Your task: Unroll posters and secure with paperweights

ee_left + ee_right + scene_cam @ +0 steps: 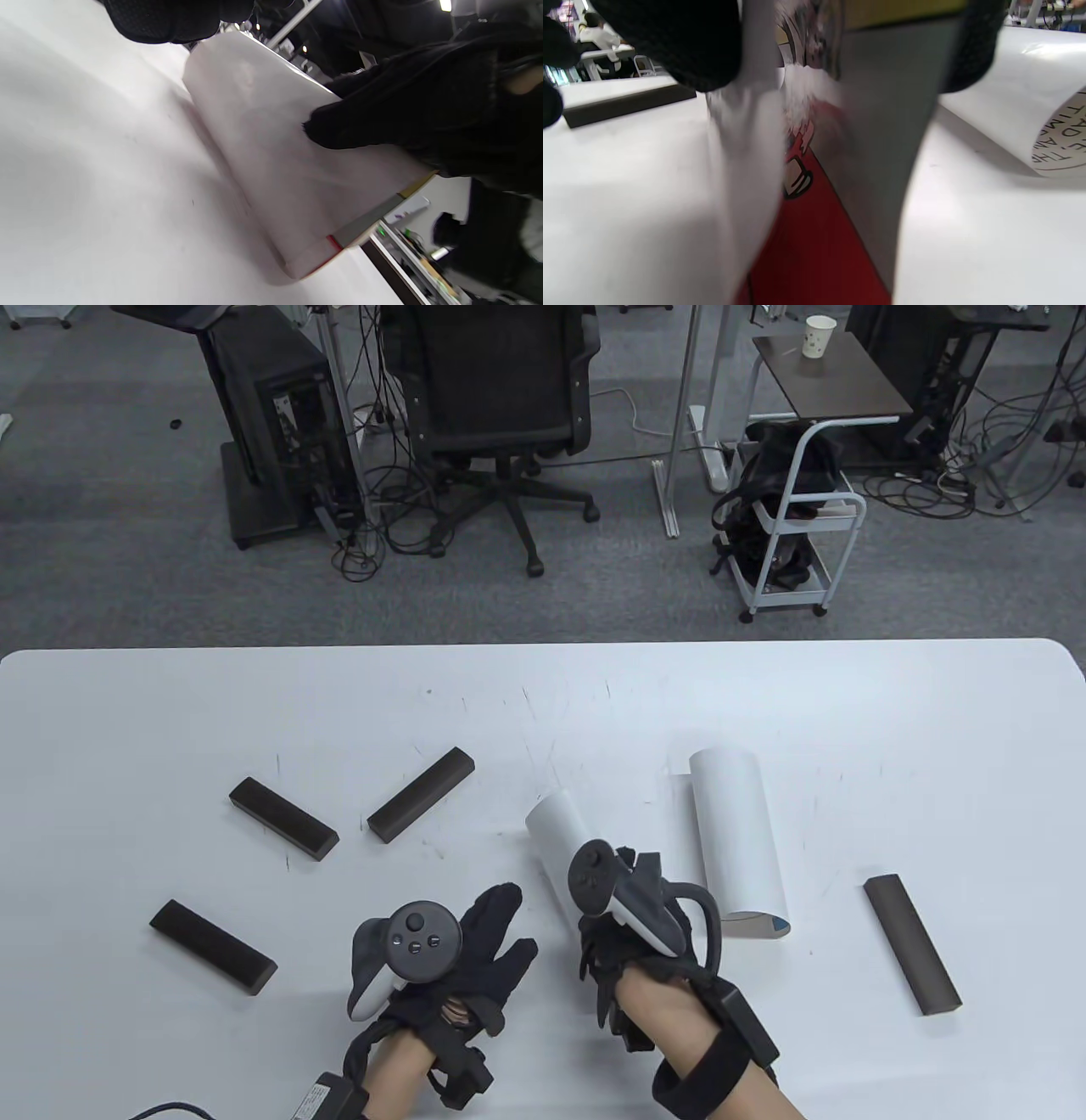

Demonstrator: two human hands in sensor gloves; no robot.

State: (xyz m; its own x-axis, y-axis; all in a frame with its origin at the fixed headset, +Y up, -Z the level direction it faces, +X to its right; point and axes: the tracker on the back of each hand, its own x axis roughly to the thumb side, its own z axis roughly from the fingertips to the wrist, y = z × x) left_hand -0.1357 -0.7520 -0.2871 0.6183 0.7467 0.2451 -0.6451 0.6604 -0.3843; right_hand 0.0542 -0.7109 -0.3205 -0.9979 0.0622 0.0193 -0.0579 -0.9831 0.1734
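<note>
A rolled white poster [553, 829] lies at the table's middle. My right hand [604, 909] grips its near end from above. The left wrist view shows the right hand's fingers [382, 123] wrapped over the roll [271, 178]. The right wrist view looks into the roll, where red print [814, 241] shows inside. My left hand [502, 923] is open and empty, fingers stretched out just left of the roll. A second rolled poster [736, 841] lies to the right. Several dark bar paperweights lie around: three at the left [283, 818] [421, 806] [212, 946] and one at the right [912, 944].
The white table [170, 712] ends at its far edge, with an office chair [496, 398] and a cart [793, 517] on the floor beyond. The second poster [1031, 106] lies close to the right of my right hand.
</note>
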